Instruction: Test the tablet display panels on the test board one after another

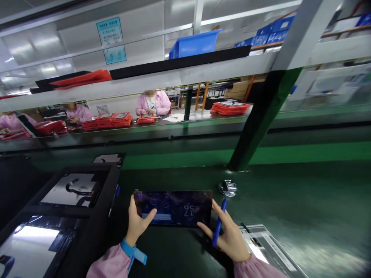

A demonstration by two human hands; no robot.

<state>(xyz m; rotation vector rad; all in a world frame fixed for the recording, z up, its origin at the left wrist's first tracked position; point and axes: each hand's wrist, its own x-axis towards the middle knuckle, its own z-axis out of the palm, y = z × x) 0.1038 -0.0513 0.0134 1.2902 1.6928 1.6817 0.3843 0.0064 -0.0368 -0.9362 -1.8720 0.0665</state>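
A dark, lit tablet screen (171,208) is held level above the green bench, its clock digits upside down from here. My left hand (138,221) grips the left end, thumb over the front. At the other end, my right hand (228,236) pinches the right edge and also carries a blue pen (219,224) between its fingers. A blue wrist strap (131,251) circles my left wrist. Just beyond my right hand sits a small shiny metal object (228,187) whose kind I cannot make out. Partly behind my right forearm lies a flat display panel (271,249).
Black foam trays (111,173) at the left hold display panels with flex cables (71,189). Another panel (108,158) lies behind them. A dark green post (255,127) rises from the bench. Across the line, people in pink work beside red stacks (121,119); a blue bin (197,44) stands overhead.
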